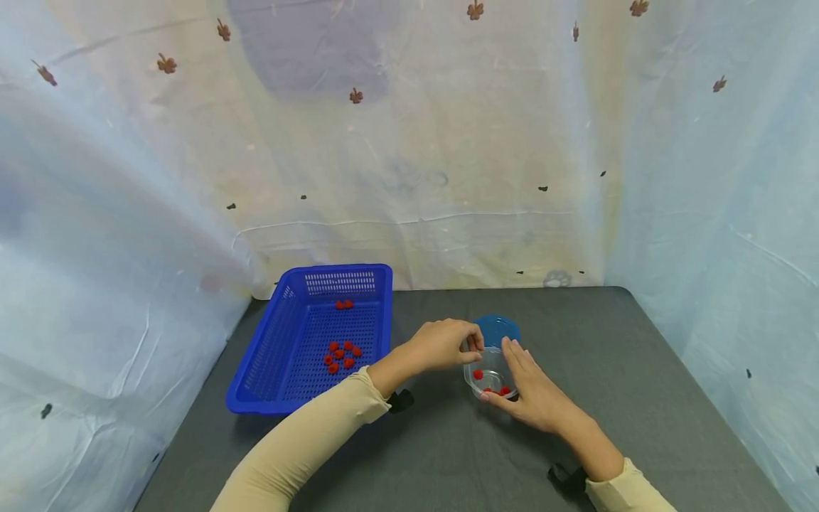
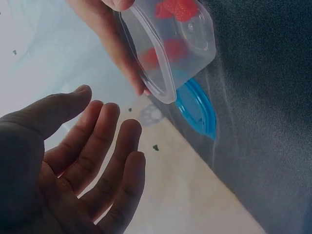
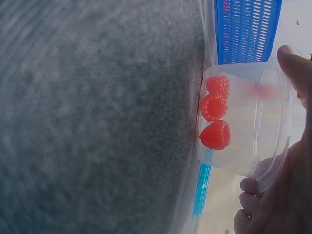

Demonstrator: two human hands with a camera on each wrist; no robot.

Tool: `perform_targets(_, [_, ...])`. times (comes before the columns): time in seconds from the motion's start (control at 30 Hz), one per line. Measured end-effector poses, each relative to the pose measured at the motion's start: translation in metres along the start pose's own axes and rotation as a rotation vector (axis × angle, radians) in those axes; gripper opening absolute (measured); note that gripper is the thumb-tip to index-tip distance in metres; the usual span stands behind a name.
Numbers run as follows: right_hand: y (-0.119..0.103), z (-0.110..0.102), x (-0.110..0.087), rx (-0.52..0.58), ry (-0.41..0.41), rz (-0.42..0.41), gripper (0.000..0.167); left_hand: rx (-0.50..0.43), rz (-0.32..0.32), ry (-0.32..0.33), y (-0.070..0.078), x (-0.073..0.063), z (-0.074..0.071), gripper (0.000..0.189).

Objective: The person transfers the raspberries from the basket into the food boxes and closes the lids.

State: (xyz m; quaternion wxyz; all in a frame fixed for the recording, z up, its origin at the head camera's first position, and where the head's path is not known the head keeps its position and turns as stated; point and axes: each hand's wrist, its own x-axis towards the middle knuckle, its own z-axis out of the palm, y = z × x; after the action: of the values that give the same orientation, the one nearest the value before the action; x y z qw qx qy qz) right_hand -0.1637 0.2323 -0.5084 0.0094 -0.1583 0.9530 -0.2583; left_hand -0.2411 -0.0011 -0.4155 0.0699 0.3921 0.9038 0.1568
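A clear plastic container (image 1: 493, 370) stands on the grey table with a few red raspberries (image 3: 215, 135) at its bottom. My right hand (image 1: 534, 387) holds it by the rim, thumb on the near side and fingers along the right side. Over the container's left edge hovers my left hand (image 1: 444, 345). In the left wrist view its fingers (image 2: 124, 146) are loosely bent, with nothing between them and the thumb. The blue lid (image 1: 498, 329) lies just behind the container, partly hidden by it in the left wrist view.
To the left stands a blue slotted basket (image 1: 256, 377) with several raspberries (image 1: 339, 354) grouped near its middle and a couple (image 1: 344, 304) towards the back. The grey table (image 1: 640, 398) ends at a pale plastic curtain (image 1: 409, 242) behind, with more curtain at both sides.
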Motion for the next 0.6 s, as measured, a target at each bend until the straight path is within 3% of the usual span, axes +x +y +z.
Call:
perform_targets(0.3, [0.001, 0.001, 0.0, 0.005, -0.001, -0.001, 0.12, -0.014, -0.016, 0.037, -0.005, -0.004, -0.009, 0.006])
perform_targets(0.6, [0.001, 0.0, 0.0, 0.002, -0.006, 0.004, 0.121, -0.039, -0.057, 0.088, -0.019, -0.011, -0.03, 0.01])
